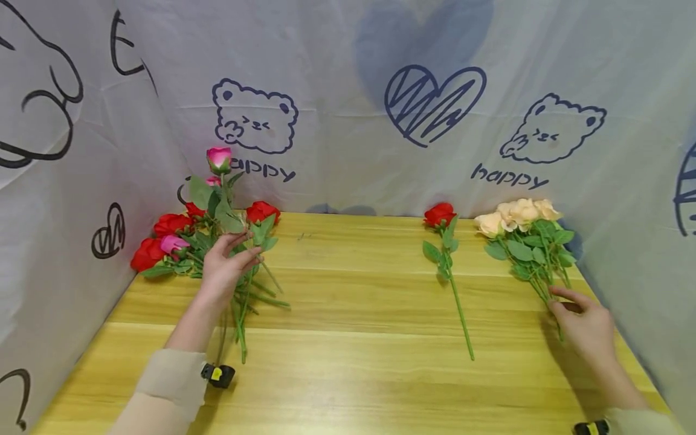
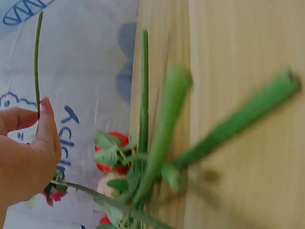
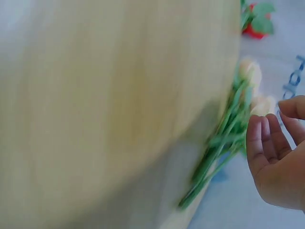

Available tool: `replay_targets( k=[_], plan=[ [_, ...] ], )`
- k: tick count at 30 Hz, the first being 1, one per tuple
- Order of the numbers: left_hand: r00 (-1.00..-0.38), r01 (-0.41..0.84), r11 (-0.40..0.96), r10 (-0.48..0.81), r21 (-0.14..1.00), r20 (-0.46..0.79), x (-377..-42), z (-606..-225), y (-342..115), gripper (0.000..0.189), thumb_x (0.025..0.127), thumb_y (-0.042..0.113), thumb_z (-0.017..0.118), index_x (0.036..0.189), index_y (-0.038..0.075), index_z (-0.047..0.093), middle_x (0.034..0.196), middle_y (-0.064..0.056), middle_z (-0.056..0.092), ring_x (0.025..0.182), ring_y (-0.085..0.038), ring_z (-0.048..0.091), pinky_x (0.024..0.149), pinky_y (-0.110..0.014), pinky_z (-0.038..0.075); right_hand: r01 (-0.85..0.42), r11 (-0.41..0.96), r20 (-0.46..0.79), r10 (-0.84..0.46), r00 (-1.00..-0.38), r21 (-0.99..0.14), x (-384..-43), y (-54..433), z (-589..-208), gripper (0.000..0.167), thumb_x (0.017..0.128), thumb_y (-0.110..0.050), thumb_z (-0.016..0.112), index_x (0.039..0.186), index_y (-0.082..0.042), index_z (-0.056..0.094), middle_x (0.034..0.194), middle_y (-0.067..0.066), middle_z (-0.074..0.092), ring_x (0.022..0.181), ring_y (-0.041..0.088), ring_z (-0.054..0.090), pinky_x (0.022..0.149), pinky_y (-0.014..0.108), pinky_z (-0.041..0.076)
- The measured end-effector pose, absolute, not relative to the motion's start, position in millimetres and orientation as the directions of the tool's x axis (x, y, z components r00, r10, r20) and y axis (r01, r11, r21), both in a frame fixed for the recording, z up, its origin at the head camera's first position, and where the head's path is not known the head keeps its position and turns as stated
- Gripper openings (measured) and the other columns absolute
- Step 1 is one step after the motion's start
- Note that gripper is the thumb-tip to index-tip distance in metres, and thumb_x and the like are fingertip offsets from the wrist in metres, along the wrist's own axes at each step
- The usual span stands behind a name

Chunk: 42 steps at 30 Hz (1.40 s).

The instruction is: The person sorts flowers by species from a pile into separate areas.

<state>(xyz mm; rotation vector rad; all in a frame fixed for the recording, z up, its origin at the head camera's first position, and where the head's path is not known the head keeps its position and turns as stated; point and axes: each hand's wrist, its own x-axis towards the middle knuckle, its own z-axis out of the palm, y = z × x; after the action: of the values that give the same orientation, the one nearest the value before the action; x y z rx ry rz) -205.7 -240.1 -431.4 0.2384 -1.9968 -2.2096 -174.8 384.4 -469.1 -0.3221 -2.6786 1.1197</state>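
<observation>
On the left, my left hand (image 1: 225,263) pinches a thin green stem (image 2: 37,71) between thumb and finger. The stem appears to belong to the pink rose (image 1: 219,158) raised above the pile. Beneath it lie red roses (image 1: 173,224) and a magenta rose (image 1: 174,244), their stems pointing toward the front. At the right, my right hand (image 1: 588,326) hovers by the stems of a bunch of peach roses (image 1: 519,214). Its fingers (image 3: 269,140) are loosely bent, with nothing between them and the thumb in the right wrist view.
A single red rose (image 1: 439,214) lies on the wooden table (image 1: 353,362), left of the peach bunch. Another red rose (image 1: 263,211) is at the right side of the left pile. White cloth (image 1: 337,151) with drawings stands behind and along both sides.
</observation>
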Motion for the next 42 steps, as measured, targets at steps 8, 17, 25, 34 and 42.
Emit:
replay_targets(
  k=[8, 17, 25, 34, 42],
  plan=[
    [-0.993, 0.068, -0.106, -0.103, 0.992, 0.057, -210, -435, -209, 0.055, 0.101, -0.008, 0.056, 0.153, -0.006, 0.036, 0.156, -0.021, 0.039, 0.099, -0.005, 0.069, 0.094, -0.026, 0.058, -0.067, 0.561, 0.188, 0.161, -0.969, -0.825, -182, 318, -453, 0.038, 0.104, -0.028, 0.065, 0.136, -0.006, 0.069, 0.111, -0.016, 0.070, 0.085, -0.004, 0.066, 0.069, 0.021, 0.059],
    [-0.997, 0.068, -0.052, -0.050, 0.996, 0.065, -212, -441, -173, 0.062, 0.098, -0.013, 0.056, 0.157, -0.006, 0.036, 0.155, -0.024, 0.042, 0.091, -0.001, 0.069, 0.085, -0.022, 0.060, -0.166, 0.355, 0.189, 0.032, -0.981, -0.920, -188, 226, -444, 0.032, 0.103, -0.014, 0.067, 0.134, -0.004, 0.069, 0.131, 0.010, 0.069, 0.097, 0.006, 0.068, 0.079, 0.030, 0.062],
    [-0.996, 0.084, -0.016, 0.009, 0.996, 0.084, -214, -441, -145, 0.065, 0.095, -0.017, 0.058, 0.156, 0.000, 0.043, 0.153, -0.022, 0.045, 0.098, -0.012, 0.071, 0.084, -0.026, 0.062, -0.223, 0.136, 0.204, -0.142, -0.969, -0.965, -189, 156, -446, 0.031, 0.100, -0.001, 0.068, 0.131, 0.003, 0.068, 0.132, 0.020, 0.068, 0.096, 0.010, 0.070, 0.078, 0.032, 0.064],
    [-0.993, 0.098, -0.036, 0.057, 0.995, 0.100, -213, -436, -117, 0.063, 0.095, -0.018, 0.061, 0.153, 0.004, 0.050, 0.148, -0.020, 0.049, 0.104, -0.027, 0.072, 0.084, -0.031, 0.063, -0.078, 0.083, 0.055, -0.244, -0.968, -0.994, -184, 103, -452, 0.033, 0.100, 0.000, 0.064, 0.132, 0.004, 0.067, 0.128, 0.020, 0.070, 0.099, 0.025, 0.073, 0.083, 0.053, 0.062],
    [-0.991, 0.121, -0.016, 0.063, 0.993, 0.122, -212, -438, -103, 0.062, 0.094, -0.017, 0.063, 0.151, 0.004, 0.053, 0.146, -0.021, 0.051, 0.104, -0.036, 0.072, 0.083, -0.032, 0.063, 0.009, 0.105, -0.033, -0.230, -0.973, -0.994, -181, 86, -462, 0.029, 0.097, -0.005, 0.073, 0.124, 0.006, 0.071, 0.111, 0.019, 0.074, 0.087, 0.028, 0.074, 0.072, 0.047, 0.064]
  ],
)
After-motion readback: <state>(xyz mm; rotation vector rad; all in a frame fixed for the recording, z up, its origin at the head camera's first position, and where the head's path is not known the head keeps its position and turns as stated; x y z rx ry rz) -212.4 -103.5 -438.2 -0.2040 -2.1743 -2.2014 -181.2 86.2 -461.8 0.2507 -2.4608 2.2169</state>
